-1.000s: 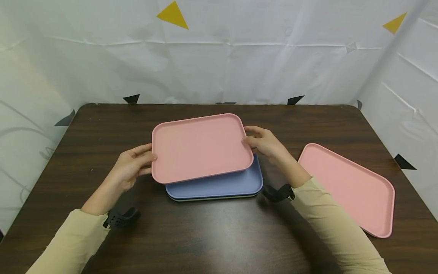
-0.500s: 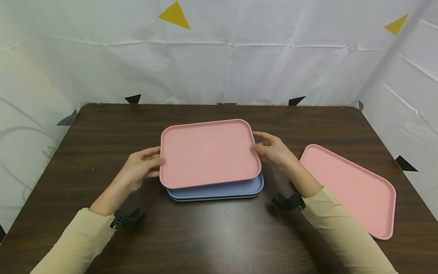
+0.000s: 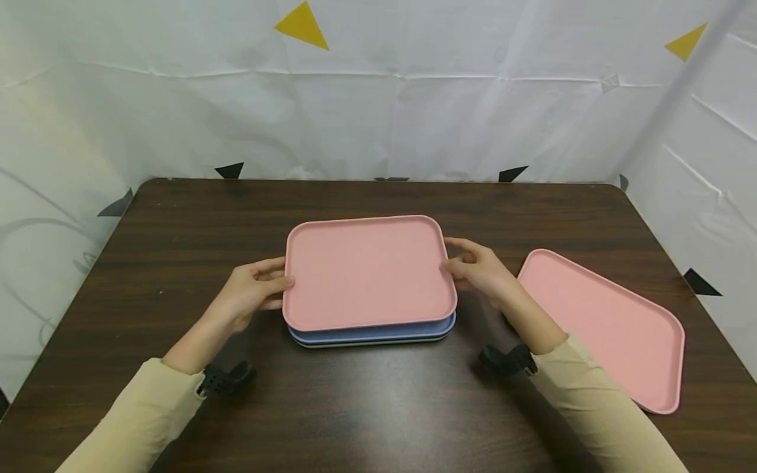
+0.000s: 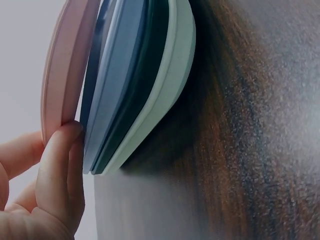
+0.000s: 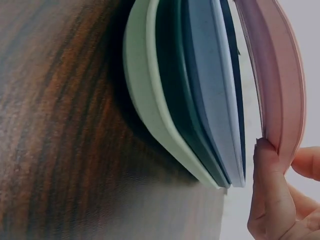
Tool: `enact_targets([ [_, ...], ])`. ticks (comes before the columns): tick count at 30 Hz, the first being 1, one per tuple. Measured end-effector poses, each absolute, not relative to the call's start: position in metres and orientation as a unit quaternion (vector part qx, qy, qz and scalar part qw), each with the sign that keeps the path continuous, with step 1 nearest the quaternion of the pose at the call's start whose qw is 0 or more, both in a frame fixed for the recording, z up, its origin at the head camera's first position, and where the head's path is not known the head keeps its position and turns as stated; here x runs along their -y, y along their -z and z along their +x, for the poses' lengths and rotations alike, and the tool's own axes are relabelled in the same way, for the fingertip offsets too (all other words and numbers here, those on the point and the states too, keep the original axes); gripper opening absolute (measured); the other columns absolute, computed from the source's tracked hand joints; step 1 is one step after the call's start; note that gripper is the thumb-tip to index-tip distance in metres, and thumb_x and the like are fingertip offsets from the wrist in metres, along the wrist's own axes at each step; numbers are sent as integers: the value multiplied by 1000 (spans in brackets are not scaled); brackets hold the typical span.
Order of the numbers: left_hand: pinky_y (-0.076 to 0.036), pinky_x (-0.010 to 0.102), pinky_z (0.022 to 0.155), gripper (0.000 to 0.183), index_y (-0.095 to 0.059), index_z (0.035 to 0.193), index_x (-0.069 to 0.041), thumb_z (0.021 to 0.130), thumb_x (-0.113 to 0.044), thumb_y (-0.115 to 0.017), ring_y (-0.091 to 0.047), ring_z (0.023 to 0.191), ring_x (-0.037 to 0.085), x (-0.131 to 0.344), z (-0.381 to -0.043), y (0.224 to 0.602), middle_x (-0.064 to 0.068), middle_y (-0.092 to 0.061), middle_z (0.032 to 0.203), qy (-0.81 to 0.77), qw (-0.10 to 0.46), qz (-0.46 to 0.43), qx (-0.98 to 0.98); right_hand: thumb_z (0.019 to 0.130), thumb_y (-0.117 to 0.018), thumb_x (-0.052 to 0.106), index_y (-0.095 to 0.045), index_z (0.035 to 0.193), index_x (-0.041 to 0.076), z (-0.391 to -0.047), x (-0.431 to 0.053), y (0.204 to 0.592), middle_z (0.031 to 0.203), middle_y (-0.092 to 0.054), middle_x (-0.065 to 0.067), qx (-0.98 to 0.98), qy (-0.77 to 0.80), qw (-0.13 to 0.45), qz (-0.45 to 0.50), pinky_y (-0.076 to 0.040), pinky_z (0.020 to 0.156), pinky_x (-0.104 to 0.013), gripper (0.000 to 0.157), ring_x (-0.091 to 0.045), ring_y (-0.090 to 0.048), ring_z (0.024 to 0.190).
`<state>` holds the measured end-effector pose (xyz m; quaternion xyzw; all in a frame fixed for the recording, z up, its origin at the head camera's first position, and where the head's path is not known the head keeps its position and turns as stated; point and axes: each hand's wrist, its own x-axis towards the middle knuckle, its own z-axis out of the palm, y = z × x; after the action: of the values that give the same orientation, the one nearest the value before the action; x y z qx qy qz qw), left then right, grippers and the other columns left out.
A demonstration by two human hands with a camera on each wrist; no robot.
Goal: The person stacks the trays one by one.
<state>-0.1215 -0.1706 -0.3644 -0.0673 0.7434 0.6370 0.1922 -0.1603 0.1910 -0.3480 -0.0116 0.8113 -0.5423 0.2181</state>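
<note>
A pink rectangular tray [image 3: 369, 272] is held face up over a stack at the middle of the table. My left hand [image 3: 251, 292] pinches its left short edge, thumb on top of the rim and fingers beneath. The opposite short edge is pinched by my right hand [image 3: 479, 266]. Under it, only the near strip of a blue tray [image 3: 378, 334] shows in the head view. Both wrist views look at the stack's side: blue on top, then a dark green tray [image 4: 152, 65], and a light green tray [image 5: 142, 75] lowest. A narrow gap separates the pink tray from the blue one.
Another pink tray [image 3: 609, 328] lies slanted on the right of the dark wooden table [image 3: 367, 407], partly behind the right forearm. White sheeting [image 3: 390, 125] hangs behind the table and along its sides. A black strap [image 3: 227, 379] sits at each wrist.
Both hands have brought the held pink tray to the right and toward me, straightening it over the stack. Less of the blue tray shows now. The pink tray at right stays put.
</note>
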Motion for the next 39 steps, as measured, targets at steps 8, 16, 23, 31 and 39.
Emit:
enact_targets([
  [8,-60,26,78,58,-35,145,3,94,-9,-58,-64,84,-2,170,-121,363,23,-57,128,-627,192,-65,-752,93,-54,5,-28,149,3,-156,-194,351,101,-60,-9,-804,552,220,-7,-59,81,-28,62,-6,-61,88],
  [16,-60,29,78,56,-38,143,3,93,-10,-60,-65,85,0,167,-120,363,30,-52,134,-617,186,-66,-762,91,-56,4,-28,149,3,-153,-194,350,105,-60,-15,-807,546,223,-5,-59,84,-33,64,-5,-61,84],
  [23,-60,29,79,56,-39,144,2,93,-11,-60,-63,88,0,168,-121,364,29,-47,137,-603,189,-71,-772,88,-59,-1,-31,147,-2,-152,-193,351,92,-57,-4,-807,546,225,0,-60,79,-27,64,-4,-60,78],
  [31,-60,32,79,57,-40,143,1,92,-13,-62,-63,89,2,170,-119,367,28,-49,135,-597,195,-66,-775,87,-60,-2,-34,145,-4,-153,-193,353,93,-54,-7,-815,534,224,5,-60,74,-23,63,-6,-58,77],
  [39,-61,32,78,58,-40,143,1,92,-13,-63,-63,89,2,170,-117,368,28,-49,134,-599,194,-60,-775,86,-60,-3,-35,144,-5,-153,-194,354,92,-53,-6,-819,529,223,5,-59,73,-21,63,-6,-57,77],
])
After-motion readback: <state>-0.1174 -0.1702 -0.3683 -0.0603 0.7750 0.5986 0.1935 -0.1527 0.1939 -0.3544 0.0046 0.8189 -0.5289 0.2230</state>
